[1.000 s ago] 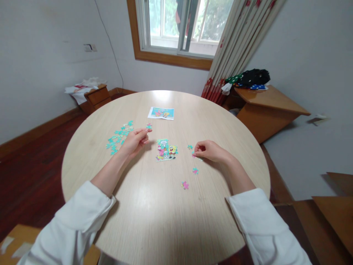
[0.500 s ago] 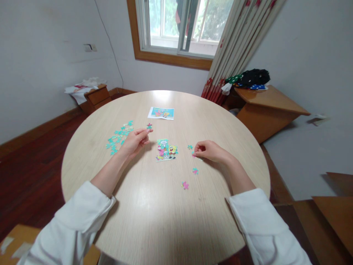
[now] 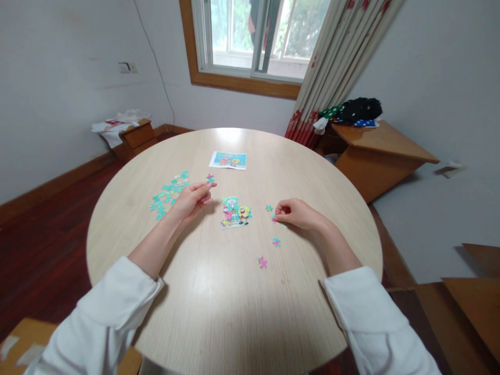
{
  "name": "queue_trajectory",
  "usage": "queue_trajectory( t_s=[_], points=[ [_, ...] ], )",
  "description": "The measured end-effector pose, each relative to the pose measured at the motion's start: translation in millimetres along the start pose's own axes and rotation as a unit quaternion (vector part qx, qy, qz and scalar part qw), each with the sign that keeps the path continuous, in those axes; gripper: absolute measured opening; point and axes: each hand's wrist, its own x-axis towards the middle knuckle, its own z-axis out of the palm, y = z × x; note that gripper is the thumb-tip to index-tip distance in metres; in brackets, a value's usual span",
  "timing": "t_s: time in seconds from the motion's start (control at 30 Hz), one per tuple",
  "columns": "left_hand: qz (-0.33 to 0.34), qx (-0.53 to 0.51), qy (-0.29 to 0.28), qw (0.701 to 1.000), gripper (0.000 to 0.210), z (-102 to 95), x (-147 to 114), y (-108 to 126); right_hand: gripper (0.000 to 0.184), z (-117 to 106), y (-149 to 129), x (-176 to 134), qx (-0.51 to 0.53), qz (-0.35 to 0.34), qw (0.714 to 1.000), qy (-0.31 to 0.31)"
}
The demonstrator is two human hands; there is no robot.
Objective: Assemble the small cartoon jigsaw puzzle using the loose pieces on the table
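My left hand (image 3: 195,199) is over the left-centre of the table, thumb and fingers pinched on a small pink and teal puzzle piece (image 3: 210,177). Right of it lies a partly joined jigsaw (image 3: 235,212) showing cartoon figures. My right hand (image 3: 295,213) rests on the table to the jigsaw's right, its fingertips closed on a pink and teal puzzle piece (image 3: 274,219) that they partly cover. A loose teal and yellow piece (image 3: 269,208) lies just beyond those fingers. Nearer to me are a teal and pink piece (image 3: 276,242) and a mostly pink piece (image 3: 262,262).
A spread of mostly teal loose pieces (image 3: 167,195) lies left of my left hand, partly behind it. At the back of the round table (image 3: 219,312) is a printed reference picture (image 3: 230,160). A wooden cabinet with clothes (image 3: 383,143) stands beyond the right edge.
The piece at my left fingertips has turned and shifted slightly to the left. My right hand stays almost in place.
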Motion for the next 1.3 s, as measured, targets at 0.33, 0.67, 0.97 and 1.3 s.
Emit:
queue_trajectory(
  t_s=[0.33, 0.67, 0.97, 1.3],
  points=[
    [-0.006, -0.010, 0.007, 1.000, 0.021, 1.1, -0.6, 1.4, 0.023, 0.1, 0.0, -0.1, -0.003, 0.000, 1.000, 0.006],
    [0.000, -0.011, 0.005, 1.000, 0.025, 0.5, -0.5, 0.9, 0.020, -0.9, -4.1, -1.2, -0.005, 0.006, 1.000, 0.003],
    [-0.001, 0.028, 0.018, 0.999, 0.016, 0.3, -0.9, 2.0, 0.021, 0.3, -2.1, -1.1, 0.001, 0.006, 1.000, 0.003],
    [0.224, 0.516, 0.073, 0.824, 0.019, -12.6, 9.4, -19.3, 0.021, -0.1, -1.7, -0.1, -0.008, 0.001, 1.000, 0.006]
  ],
)
